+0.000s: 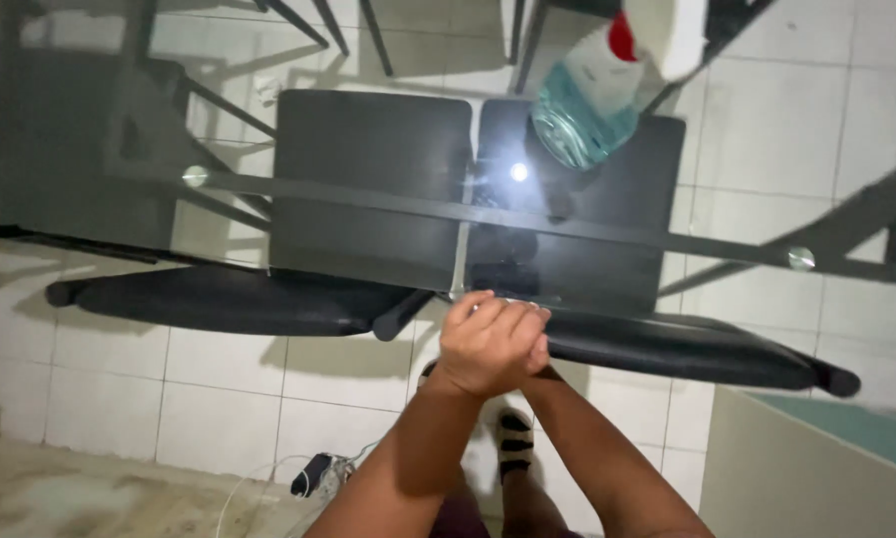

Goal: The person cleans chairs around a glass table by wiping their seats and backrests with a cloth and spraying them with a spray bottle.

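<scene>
Glass-topped desk [767, 149] w/ dark metal frame fills the view, see-through to the white tiled floor [219, 408]. On the glass, far side: clear plastic bottle w/ blue-green liquid & red cap [587, 100], upright. Two round metal studs in the frame.

A glass table [89, 149] was seen from above, with black chairs [229, 299] tucked beneath it. The floor [786, 120] was laid with white tiles, and a ceiling light's reflection [518, 171] was caught in the glass.
</scene>
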